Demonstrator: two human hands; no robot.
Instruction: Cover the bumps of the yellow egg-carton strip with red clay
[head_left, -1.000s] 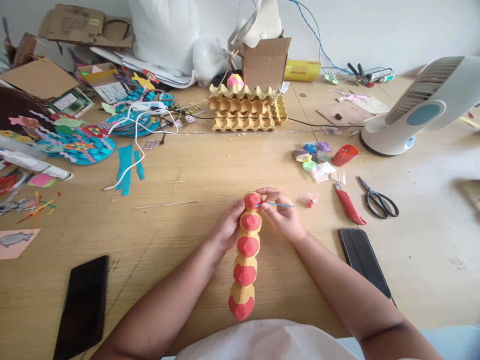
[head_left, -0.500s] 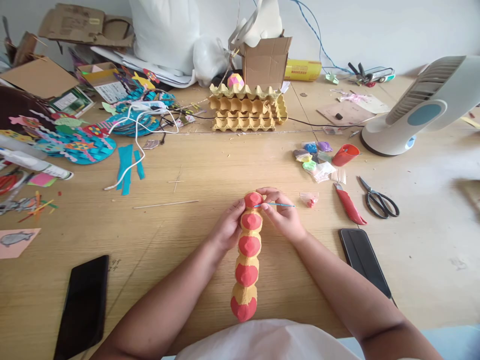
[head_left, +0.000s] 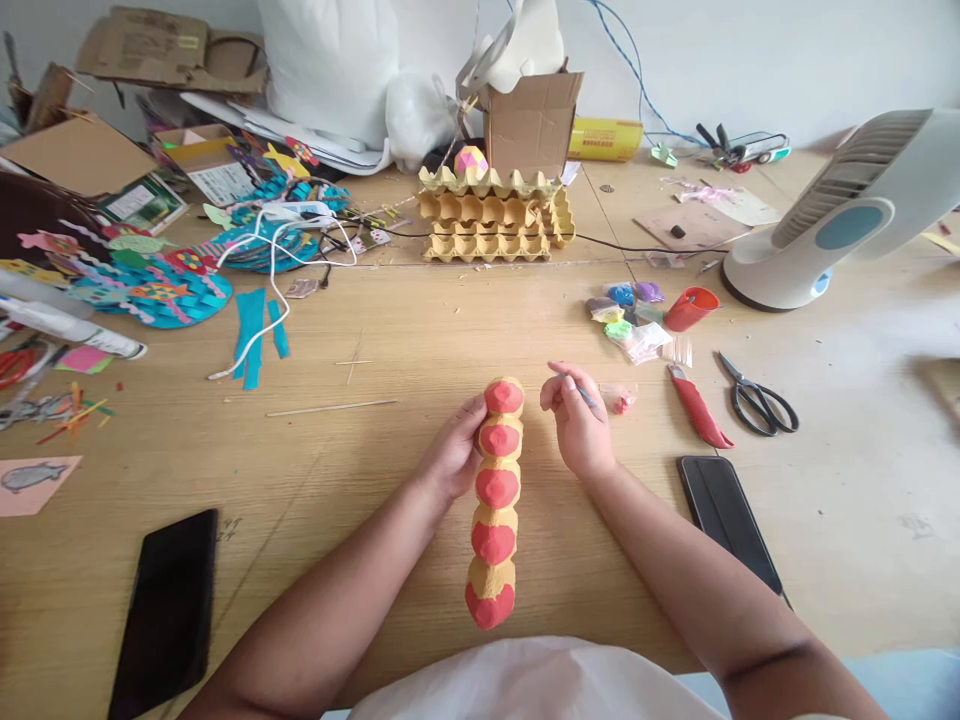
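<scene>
My left hand (head_left: 456, 447) grips the far end of an egg carton strip (head_left: 497, 488) from its left side. The strip is yellow, a single row of several cups, each with a red patch on its top. Its near end points toward my body. Apart from the strip, to its right, my right hand (head_left: 581, 425) is closed on a thin blue stick-like tool (head_left: 587, 398), mostly hidden by the fingers. Just right of that hand lies a small clear bag with red clay-like stuff (head_left: 619, 401).
Bags of coloured clay (head_left: 622, 310), a red cup (head_left: 691, 309), a red cutter (head_left: 699, 408), scissors (head_left: 757, 397) and a phone (head_left: 729, 520) are on the right. Egg cartons (head_left: 491, 220) stand at the back, a white fan (head_left: 817, 225) at right. A black tablet (head_left: 166, 610) lies left.
My right hand has moved right, away from the strip's far cup, taking the blue tool along. The strip has shifted slightly, its near end a little farther from my body.
</scene>
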